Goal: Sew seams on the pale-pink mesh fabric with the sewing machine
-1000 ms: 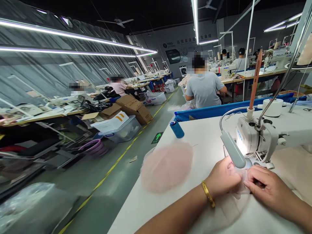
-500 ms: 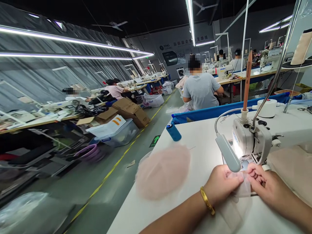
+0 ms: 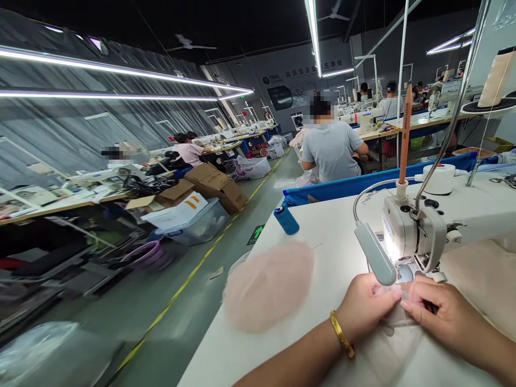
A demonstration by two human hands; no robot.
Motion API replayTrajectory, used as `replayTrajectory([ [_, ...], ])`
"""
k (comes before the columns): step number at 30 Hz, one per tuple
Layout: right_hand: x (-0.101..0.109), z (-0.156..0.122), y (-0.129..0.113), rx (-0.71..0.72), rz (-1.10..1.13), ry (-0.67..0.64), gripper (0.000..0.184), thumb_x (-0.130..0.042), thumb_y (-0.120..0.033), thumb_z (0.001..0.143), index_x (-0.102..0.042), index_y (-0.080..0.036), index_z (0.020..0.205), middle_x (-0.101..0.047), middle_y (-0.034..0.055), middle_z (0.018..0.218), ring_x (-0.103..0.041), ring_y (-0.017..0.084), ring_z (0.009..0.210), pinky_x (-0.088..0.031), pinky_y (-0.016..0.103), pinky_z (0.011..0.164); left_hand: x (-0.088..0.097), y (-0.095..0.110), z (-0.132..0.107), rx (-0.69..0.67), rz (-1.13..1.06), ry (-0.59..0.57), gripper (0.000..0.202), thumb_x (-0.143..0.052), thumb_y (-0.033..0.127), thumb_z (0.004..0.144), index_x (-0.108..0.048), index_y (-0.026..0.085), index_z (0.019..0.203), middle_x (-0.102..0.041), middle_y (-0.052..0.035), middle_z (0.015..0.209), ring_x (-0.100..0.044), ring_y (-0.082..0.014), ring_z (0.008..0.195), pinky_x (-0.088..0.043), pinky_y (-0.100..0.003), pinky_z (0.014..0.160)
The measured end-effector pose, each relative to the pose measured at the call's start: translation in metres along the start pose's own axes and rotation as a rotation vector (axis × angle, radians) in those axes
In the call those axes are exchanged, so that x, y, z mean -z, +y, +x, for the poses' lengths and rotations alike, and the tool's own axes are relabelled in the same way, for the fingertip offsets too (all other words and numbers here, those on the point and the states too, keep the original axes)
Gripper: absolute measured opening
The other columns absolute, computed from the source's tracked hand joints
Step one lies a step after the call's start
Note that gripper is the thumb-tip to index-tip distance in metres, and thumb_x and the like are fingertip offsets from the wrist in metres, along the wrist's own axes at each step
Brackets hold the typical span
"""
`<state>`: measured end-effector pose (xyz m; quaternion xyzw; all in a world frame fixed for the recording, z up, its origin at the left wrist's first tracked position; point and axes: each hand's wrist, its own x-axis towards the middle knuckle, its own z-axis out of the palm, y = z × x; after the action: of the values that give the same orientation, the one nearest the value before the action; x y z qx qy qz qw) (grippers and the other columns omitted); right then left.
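My left hand [image 3: 366, 309], with a gold bangle on the wrist, and my right hand [image 3: 437, 314] both pinch a thin, pale, sheer piece of fabric [image 3: 393, 328] on the white table [image 3: 322, 247]. The fabric lies just in front of the needle area of a white sewing machine [image 3: 419, 231]. Both hands have curled fingers pressed on the fabric, fingertips almost meeting. A grey lamp head [image 3: 374, 255] on a flexible neck hangs above my left hand.
A stack of round pink fabric pieces [image 3: 268, 285] lies on the table's left. A blue thread spool [image 3: 286, 219] lies further back. A person in a grey shirt [image 3: 332, 148] sits ahead. Boxes [image 3: 213, 185] and bins line the aisle on the left.
My right hand has lowered from near the presser foot back onto the fabric, fingers flatter. My left hand stays pinched on the fabric. The view shifted slightly.
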<state>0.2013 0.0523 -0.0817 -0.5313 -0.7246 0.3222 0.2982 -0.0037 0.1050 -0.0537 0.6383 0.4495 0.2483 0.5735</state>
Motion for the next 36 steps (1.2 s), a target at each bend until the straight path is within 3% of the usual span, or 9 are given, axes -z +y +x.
replayTrajectory([
  [4,-0.003,0.002,-0.001,-0.126,0.159,0.079,0.024,-0.055,-0.05,0.101,-0.061,-0.027,0.096,-0.065,-0.0013,0.076,-0.065,0.021,0.072,-0.053,0.031,0.065,-0.001,0.0,-0.002,-0.021,-0.051,0.005,0.024,-0.072,0.039,0.077,-0.062,0.017,0.074,-0.055,0.0025,0.067,-0.049,-0.0137,0.066,-0.039,-0.025,0.06],
  [6,-0.003,0.004,0.0,-0.118,0.218,0.052,0.027,-0.052,-0.051,0.103,-0.065,-0.027,0.103,-0.07,0.0008,0.083,-0.069,0.022,0.077,-0.057,0.031,0.07,-0.002,0.0,-0.002,-0.023,-0.059,0.012,0.024,-0.072,0.039,0.078,-0.063,0.017,0.075,-0.056,0.0023,0.066,-0.05,-0.0143,0.067,-0.041,-0.025,0.059],
  [10,-0.001,0.005,0.004,-0.086,0.217,0.001,0.031,-0.049,-0.052,0.105,-0.064,-0.026,0.096,-0.071,0.0003,0.081,-0.068,0.02,0.075,-0.056,0.029,0.069,-0.002,0.002,-0.003,-0.033,-0.009,0.013,0.022,-0.069,0.036,0.077,-0.059,0.018,0.072,-0.055,0.0023,0.067,-0.05,-0.014,0.067,-0.041,-0.025,0.061],
  [20,-0.004,0.001,-0.005,-0.076,0.125,0.141,0.025,-0.053,-0.049,0.102,-0.063,-0.028,0.092,-0.065,-0.002,0.073,-0.061,0.019,0.065,-0.052,0.029,0.061,-0.005,0.003,-0.005,-0.047,0.035,0.02,0.021,-0.065,0.036,0.078,-0.06,0.017,0.072,-0.058,0.0004,0.073,-0.053,-0.0161,0.074,-0.044,-0.026,0.069],
  [26,-0.004,0.002,-0.006,-0.047,0.084,0.125,0.026,-0.052,-0.046,0.102,-0.065,-0.028,0.09,-0.063,-0.0023,0.069,-0.059,0.019,0.062,-0.049,0.029,0.058,-0.006,0.001,-0.004,-0.063,0.044,0.034,0.021,-0.064,0.037,0.079,-0.062,0.017,0.073,-0.058,0.0008,0.072,-0.053,-0.0151,0.07,-0.044,-0.025,0.066],
  [36,-0.004,0.0,-0.014,-0.142,0.106,0.169,0.026,-0.056,-0.05,0.097,-0.065,-0.027,0.089,-0.061,-0.0031,0.068,-0.056,0.018,0.062,-0.045,0.029,0.059,-0.008,0.0,-0.006,-0.115,0.022,0.059,0.02,-0.063,0.036,0.082,-0.06,0.018,0.073,-0.057,0.0017,0.067,-0.052,-0.0144,0.065,-0.042,-0.025,0.062],
])
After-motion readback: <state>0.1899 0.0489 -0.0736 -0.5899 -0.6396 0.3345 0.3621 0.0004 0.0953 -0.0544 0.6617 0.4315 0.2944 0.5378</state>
